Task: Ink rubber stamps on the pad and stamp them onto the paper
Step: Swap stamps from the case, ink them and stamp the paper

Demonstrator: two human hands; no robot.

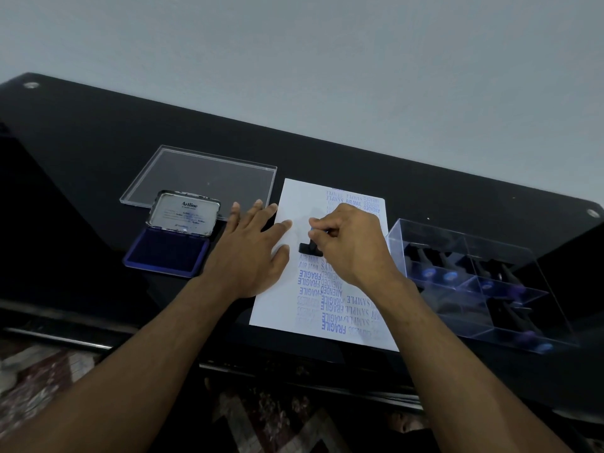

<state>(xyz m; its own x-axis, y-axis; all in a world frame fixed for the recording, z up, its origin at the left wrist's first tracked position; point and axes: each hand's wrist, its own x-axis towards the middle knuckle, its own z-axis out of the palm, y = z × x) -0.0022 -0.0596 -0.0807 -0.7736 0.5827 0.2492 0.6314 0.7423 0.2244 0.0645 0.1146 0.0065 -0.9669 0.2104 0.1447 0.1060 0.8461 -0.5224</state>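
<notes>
We see our right hand [353, 246] curled around a black rubber stamp [309, 247], its grip closed on the handle while the stamp's flat base sits on the white paper [287, 308] near the sheet's middle. The stamp is dark and short, mostly hidden under our fingers, so only the left end of its base shows. Our left hand [251, 253] lies flat with fingers straight and spread, its grip open, pressing on the paper's left edge with the palm partly over the bench [98, 158].

The paper carries many blue prints: AIR MAIL just below the stamp, FRAGILE, AMENDED and SAMPLE further down and along the top right, some faint, some upside down. A bare white strip runs down the sheet's left side and across the upper left, above the stamp.

To the left of our left hand sits the ink pad [168, 253], blue, with its metal lid [186, 213] standing open and marked Artline. Behind it lies a clear plastic lid [202, 178], flat on the dark glossy bench. Just beside the paper's right edge stands a clear compartmented box [474, 282] holding more stamps with dark handles and blue ends. The paper's near edge lies close to the bench's front edge.
</notes>
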